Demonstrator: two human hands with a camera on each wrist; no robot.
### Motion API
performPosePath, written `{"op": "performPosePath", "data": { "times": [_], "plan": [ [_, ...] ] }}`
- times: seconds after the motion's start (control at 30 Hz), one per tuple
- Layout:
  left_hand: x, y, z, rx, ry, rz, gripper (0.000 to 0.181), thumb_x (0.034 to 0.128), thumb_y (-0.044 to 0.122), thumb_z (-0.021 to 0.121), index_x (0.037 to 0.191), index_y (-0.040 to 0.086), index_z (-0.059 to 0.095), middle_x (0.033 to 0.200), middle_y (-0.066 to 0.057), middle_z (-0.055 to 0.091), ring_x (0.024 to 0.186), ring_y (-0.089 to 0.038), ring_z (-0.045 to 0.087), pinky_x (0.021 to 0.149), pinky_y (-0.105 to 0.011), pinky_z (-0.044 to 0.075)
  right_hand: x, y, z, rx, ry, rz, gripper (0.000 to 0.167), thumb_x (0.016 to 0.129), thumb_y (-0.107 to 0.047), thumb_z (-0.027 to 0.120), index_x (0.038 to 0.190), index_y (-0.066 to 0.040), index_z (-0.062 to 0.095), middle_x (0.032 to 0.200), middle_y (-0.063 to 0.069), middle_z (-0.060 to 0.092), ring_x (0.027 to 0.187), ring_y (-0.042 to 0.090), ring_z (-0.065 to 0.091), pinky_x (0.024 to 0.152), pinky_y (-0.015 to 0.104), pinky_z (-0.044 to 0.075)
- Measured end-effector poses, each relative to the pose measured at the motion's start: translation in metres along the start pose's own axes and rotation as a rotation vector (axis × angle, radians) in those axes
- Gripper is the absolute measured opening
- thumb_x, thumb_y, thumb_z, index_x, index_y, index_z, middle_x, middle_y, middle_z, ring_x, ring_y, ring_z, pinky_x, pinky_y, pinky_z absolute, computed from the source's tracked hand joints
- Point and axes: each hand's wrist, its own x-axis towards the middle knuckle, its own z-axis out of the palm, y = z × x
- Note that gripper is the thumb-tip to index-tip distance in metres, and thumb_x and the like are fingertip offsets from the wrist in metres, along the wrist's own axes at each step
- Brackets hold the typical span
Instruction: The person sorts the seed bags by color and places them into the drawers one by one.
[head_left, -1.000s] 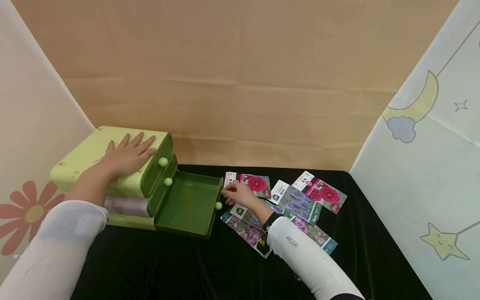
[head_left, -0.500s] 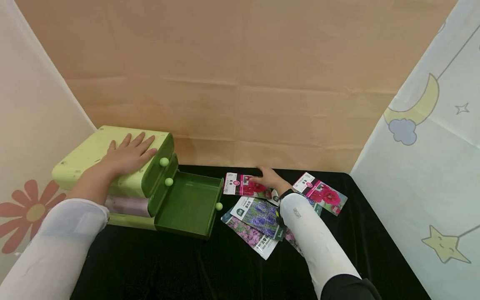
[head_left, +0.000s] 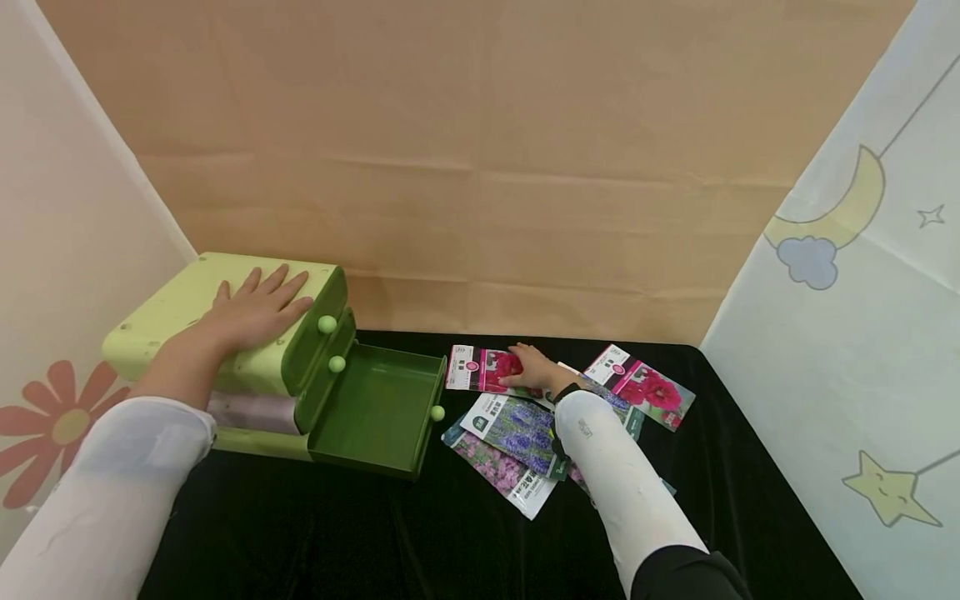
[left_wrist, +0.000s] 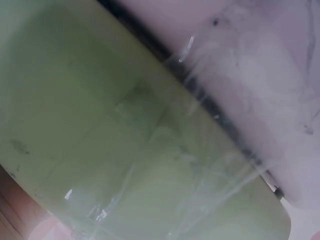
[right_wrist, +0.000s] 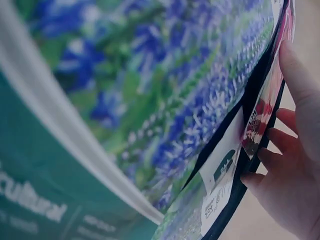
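pink pkt is lying flat on the black cloth, just right of the open bottom drawer. r hand is resting over its right end, thumb toward the near edge, fingers toward the far one; can't tell if it's pinching or only touching. step in hand is prob. taking hold of this pkt. next move is calling, imo, for thumb & fingers closing on opposite edges, then a lift w/o dragging neighbours.

nearer the person, blue pkt is lying partly over lilac pkt. 2nd blue pkt is showing past the r sleeve, & 2nd pink pkt is lying at far right.

on the left, l hand is lying flat on the box, fingers spread, gripping nothing, prob. steadying it. hands are staying well apart. mid drawer is sticking out a bit, less than the bottom one.
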Motion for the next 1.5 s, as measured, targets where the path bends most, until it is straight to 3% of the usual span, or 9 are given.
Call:
{"op": "performPosePath", "data": {
  "times": [0.27,0.63,0.87,1.03,1.13,1.27,1.33,1.4,1.5],
  "plan": [
    [0.000,0.001,-0.003,0.001,-0.024,-0.004,0.076,0.0999,0.062,0.017,0.157,0.014,0.004,0.160,-0.025,-0.005,0.140,-0.057,-0.012,0.102,-0.077,-0.014,0.000,-0.003,0.000,0.011,-0.039,0.040,0.083,0.092,-0.034,0.065,0.149,0.008,0.022,0.158,0.028,0.016,0.147,0.041,0.014,0.120,0.052,0.018],
    [0.001,0.003,-0.004,0.000,-0.043,-0.005,0.074,0.1008,0.060,0.017,0.157,0.013,0.004,0.159,-0.026,-0.007,0.139,-0.057,-0.013,0.102,-0.077,-0.014,0.002,-0.007,-0.002,-0.073,-0.057,0.111,0.088,0.089,-0.040,0.067,0.149,0.008,0.024,0.158,0.026,0.019,0.146,0.041,0.018,0.120,0.050,0.020],
    [0.001,0.002,-0.004,0.000,-0.039,-0.007,0.074,0.1009,0.059,0.017,0.157,0.013,0.004,0.159,-0.026,-0.006,0.139,-0.057,-0.013,0.102,-0.077,-0.014,0.001,-0.012,-0.003,-0.204,-0.014,0.128,0.085,0.085,-0.049,0.071,0.141,0.007,0.040,0.146,0.026,0.038,0.135,0.041,0.038,0.112,0.049,0.035],
    [0.001,0.003,-0.004,0.003,-0.040,-0.003,0.074,0.1011,0.059,0.017,0.157,0.013,0.004,0.159,-0.026,-0.006,0.139,-0.057,-0.013,0.103,-0.076,-0.014,-0.005,-0.018,-0.005,-0.205,0.064,0.205,0.091,0.074,-0.055,0.078,0.131,0.007,0.044,0.130,0.025,0.050,0.119,0.040,0.050,0.099,0.053,0.043],
    [0.002,0.004,-0.004,0.004,-0.035,-0.001,0.074,0.1010,0.059,0.017,0.157,0.013,0.004,0.159,-0.026,-0.006,0.139,-0.057,-0.012,0.103,-0.076,-0.014,-0.008,-0.017,-0.008,-0.180,0.127,0.232,0.092,0.074,-0.053,0.079,0.134,0.005,0.042,0.132,0.024,0.053,0.119,0.042,0.050,0.099,0.055,0.041],
    [0.003,0.002,-0.004,-0.005,-0.024,0.000,0.075,0.1006,0.060,0.018,0.157,0.012,0.006,0.159,-0.026,-0.005,0.139,-0.057,-0.012,0.102,-0.077,-0.014,-0.012,-0.012,-0.015,-0.105,0.198,0.201,0.075,0.079,-0.040,0.079,0.135,-0.002,0.048,0.131,0.019,0.058,0.118,0.037,0.055,0.099,0.051,0.045],
    [0.002,0.001,-0.003,-0.016,-0.017,0.001,0.075,0.1007,0.060,0.019,0.157,0.011,0.008,0.159,-0.027,-0.004,0.140,-0.057,-0.011,0.102,-0.077,-0.014,-0.016,-0.012,-0.022,-0.045,0.226,0.164,0.056,0.081,-0.032,0.079,0.124,-0.004,0.056,0.119,0.014,0.064,0.104,0.029,0.061,0.090,0.046,0.051],
    [0.002,0.000,-0.003,-0.028,-0.008,-0.001,0.075,0.1008,0.060,0.021,0.156,0.010,0.010,0.159,-0.028,-0.002,0.140,-0.057,-0.010,0.101,-0.078,-0.014,-0.020,-0.012,-0.029,0.045,0.238,0.086,0.034,0.082,-0.024,0.078,0.100,-0.002,0.058,0.094,0.013,0.064,0.080,0.023,0.059,0.073,0.039,0.051],
    [-0.001,0.001,-0.003,-0.040,0.006,-0.006,0.076,0.1011,0.058,0.023,0.155,0.006,0.013,0.158,-0.030,0.001,0.140,-0.057,-0.008,0.100,-0.079,-0.013,-0.028,-0.011,-0.040,0.157,0.228,0.007,0.024,0.087,-0.017,0.073,0.091,-0.001,0.056,0.086,0.013,0.058,0.072,0.022,0.052,0.066,0.036,0.046]
  ]
}}
